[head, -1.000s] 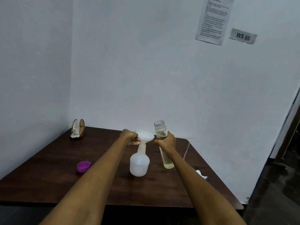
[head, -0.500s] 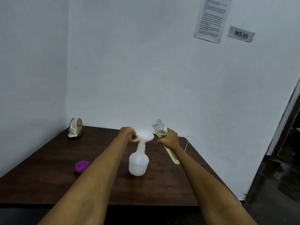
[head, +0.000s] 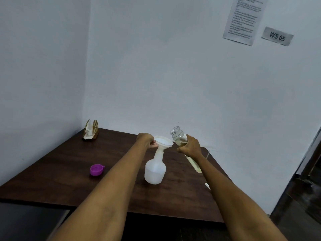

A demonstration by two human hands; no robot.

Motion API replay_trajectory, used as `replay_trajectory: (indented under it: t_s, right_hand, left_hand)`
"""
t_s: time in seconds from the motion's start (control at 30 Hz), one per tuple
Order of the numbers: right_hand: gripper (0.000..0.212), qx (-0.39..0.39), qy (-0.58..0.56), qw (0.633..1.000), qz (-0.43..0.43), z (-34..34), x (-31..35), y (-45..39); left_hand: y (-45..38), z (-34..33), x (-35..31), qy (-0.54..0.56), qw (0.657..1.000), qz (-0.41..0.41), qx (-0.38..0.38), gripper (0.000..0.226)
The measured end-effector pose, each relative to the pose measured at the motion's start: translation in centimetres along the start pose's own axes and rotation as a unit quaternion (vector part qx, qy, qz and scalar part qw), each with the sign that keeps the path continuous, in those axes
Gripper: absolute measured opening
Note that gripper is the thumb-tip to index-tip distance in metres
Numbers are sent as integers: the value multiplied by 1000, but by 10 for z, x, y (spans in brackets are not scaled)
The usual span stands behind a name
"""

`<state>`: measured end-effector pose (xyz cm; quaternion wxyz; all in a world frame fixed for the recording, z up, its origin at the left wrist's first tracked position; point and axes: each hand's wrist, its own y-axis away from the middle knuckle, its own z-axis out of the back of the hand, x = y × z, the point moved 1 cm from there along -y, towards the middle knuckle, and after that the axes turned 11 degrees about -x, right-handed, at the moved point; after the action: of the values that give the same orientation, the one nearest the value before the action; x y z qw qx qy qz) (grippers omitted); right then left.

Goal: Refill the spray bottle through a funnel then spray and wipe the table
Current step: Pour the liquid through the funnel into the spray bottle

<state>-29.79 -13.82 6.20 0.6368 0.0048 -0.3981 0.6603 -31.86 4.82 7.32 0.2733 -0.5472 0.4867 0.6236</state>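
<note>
Head view | left hand (head: 147, 140) pinches funnel (head: 163, 143) rim | right hand (head: 190, 146) grips refill bottle (head: 178, 136), middle hidden

One dark brown wooden counter (head: 69, 173) carried the lot. There were two bottles: one translucent white plastic spray bottle (head: 155, 171) below the left fingers (head: 153, 145), and one clear glass bottle of yellowish liquid (head: 180, 139) in the right fingers (head: 181, 150). One white plastic funnel (head: 164, 142) sat between the fingers. One purple plastic cap (head: 96, 169), one golden wire napkin holder (head: 91, 130) and two wall papers, one printed sheet (head: 243, 20) and one label (head: 277, 36), were counted.
</note>
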Motion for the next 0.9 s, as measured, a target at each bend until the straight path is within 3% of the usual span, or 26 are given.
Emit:
replay_trajectory:
  t_s: [0.2,0.9]
  right_hand:
    - [40,12,28,999,18,2,3,-3]
    - [44,41,147,986,65,10,4,-9]
  left_hand:
    - [-2,4,1,8,1000,23,-4,33]
    - [-17,2,6,-33,998,-38,-33,25]
